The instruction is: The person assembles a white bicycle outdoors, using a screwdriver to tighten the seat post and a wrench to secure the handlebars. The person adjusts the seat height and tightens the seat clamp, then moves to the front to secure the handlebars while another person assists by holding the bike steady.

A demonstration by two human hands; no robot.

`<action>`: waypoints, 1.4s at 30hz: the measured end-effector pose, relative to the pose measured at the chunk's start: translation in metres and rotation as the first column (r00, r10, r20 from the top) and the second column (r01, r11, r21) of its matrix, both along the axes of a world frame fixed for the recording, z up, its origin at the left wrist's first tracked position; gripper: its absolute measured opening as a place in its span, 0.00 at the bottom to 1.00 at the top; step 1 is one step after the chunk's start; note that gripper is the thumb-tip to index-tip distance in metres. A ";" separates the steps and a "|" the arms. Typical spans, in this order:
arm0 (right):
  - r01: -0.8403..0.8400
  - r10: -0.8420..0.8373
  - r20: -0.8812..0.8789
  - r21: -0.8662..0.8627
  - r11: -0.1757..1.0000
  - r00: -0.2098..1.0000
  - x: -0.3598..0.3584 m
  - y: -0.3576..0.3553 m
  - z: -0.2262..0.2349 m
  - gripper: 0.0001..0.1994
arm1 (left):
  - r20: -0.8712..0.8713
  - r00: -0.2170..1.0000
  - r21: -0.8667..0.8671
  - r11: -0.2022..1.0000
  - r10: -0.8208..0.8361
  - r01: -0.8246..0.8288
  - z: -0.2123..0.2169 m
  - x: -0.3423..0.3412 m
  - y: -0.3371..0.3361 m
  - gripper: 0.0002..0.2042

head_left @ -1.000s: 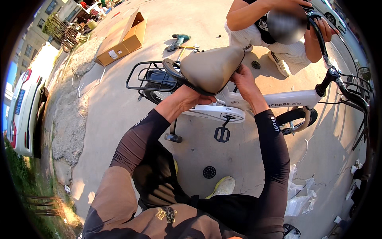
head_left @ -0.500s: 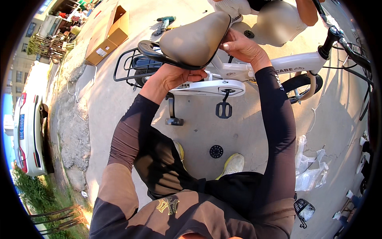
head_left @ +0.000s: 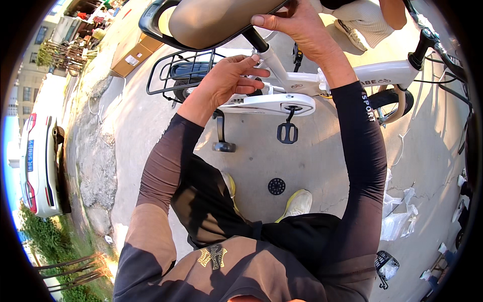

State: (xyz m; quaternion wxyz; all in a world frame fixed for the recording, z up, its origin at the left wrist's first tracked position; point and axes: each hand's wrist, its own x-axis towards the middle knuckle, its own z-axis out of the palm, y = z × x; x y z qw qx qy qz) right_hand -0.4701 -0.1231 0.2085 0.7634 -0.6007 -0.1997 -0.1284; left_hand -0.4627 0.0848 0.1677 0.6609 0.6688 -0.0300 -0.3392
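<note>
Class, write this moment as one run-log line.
right hand: holds saddle near nose | left hand: at seat tube, grip unclear | black post: showing between saddle and seat tube

Lettering (head_left: 369,106) on right sleeve (head_left: 365,151), bicycle frame (head_left: 391,73), blue car plate (head_left: 30,155).

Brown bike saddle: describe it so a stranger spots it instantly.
Find the white bicycle frame, then its slanted white tube and black post. Above, cut by the picture's upper edge, is the smooth brown saddle. Unlike the black wire rack below, it is solid and rounded.

glossy frame (head_left: 395,71) w/ smooth saddle (head_left: 211,22)
</note>
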 end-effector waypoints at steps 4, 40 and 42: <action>0.032 -0.032 0.022 -0.003 0.999 0.999 -0.003 0.004 -0.002 0.34 | 0.284 0.958 0.022 0.998 0.051 -0.059 0.001 0.005 -0.003 0.32; -0.007 -0.042 -0.186 -0.257 0.966 0.982 0.032 -0.005 -0.080 0.13 | 0.301 0.935 -0.002 0.980 -0.188 0.198 -0.011 0.021 -0.004 0.12; -0.041 0.000 -0.203 -0.200 0.979 0.979 0.039 -0.008 -0.082 0.12 | 0.300 0.934 -0.008 0.979 -0.192 0.204 -0.012 0.021 -0.001 0.11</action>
